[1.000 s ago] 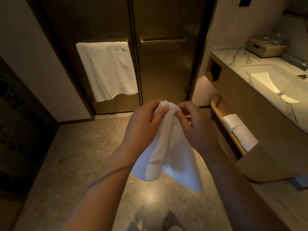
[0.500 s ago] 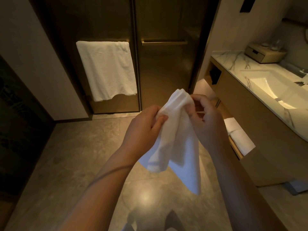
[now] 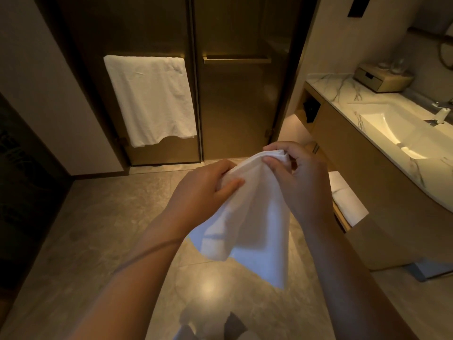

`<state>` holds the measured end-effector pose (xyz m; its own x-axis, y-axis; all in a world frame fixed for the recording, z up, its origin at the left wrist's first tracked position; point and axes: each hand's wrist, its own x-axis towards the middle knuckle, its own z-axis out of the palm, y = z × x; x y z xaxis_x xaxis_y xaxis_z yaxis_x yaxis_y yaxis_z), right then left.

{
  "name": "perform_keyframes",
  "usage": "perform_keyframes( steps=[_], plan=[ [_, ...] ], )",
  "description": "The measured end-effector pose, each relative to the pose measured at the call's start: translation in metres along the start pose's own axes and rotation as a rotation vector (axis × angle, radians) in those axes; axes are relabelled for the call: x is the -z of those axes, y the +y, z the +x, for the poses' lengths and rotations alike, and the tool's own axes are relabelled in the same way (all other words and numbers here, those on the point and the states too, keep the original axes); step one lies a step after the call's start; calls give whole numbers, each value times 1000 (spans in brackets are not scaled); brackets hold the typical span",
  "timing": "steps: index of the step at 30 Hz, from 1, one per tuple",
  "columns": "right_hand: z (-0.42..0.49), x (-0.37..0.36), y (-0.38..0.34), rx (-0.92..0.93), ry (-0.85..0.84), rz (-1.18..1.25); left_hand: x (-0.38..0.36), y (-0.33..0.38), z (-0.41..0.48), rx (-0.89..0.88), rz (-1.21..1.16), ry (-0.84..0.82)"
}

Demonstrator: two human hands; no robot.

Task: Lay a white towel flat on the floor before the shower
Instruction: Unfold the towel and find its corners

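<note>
Head view: left hand point(image 3: 208, 190) and right hand point(image 3: 302, 179) hold the bunched white towel point(image 3: 250, 224) aloft, fingers point(image 3: 230, 186) curled round it; best spread to its corners before lowering to the floor point(image 3: 110, 217).

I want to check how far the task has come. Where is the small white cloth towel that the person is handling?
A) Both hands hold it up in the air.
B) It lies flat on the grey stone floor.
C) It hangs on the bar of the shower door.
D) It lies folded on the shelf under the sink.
A: the left hand and the right hand both pinch the bunched top of the small white cloth towel, which hangs above the grey stone floor.
</note>
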<state>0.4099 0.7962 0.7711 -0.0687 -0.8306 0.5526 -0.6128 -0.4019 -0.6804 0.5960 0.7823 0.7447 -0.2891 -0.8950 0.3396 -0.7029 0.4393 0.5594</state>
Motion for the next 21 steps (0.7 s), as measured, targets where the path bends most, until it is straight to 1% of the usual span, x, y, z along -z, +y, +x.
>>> perform_keyframes(
  steps=[3, 5, 8, 11, 14, 18, 21],
  plan=[
    [4, 3, 3, -11, 28, -19, 0, -14, -9, 107, 2, -120],
    [6, 6, 6, -15, -6, -66, -2, -18, -11, 121, 32, -116],
    [9, 13, 11, -5, -115, -168, -1, -16, -7, 68, 112, -61],
    [9, 17, 12, 16, -233, -261, 1, -9, 0, 9, 139, -27],
    [5, 11, 9, 9, -355, -342, -2, 0, 4, -63, 204, -28],
    [4, 3, 7, -49, -440, -420, -4, 1, 5, -114, 247, -41],
    [5, -2, 7, -8, -439, -457, 0, -7, 2, -109, 265, -32]
  ],
)
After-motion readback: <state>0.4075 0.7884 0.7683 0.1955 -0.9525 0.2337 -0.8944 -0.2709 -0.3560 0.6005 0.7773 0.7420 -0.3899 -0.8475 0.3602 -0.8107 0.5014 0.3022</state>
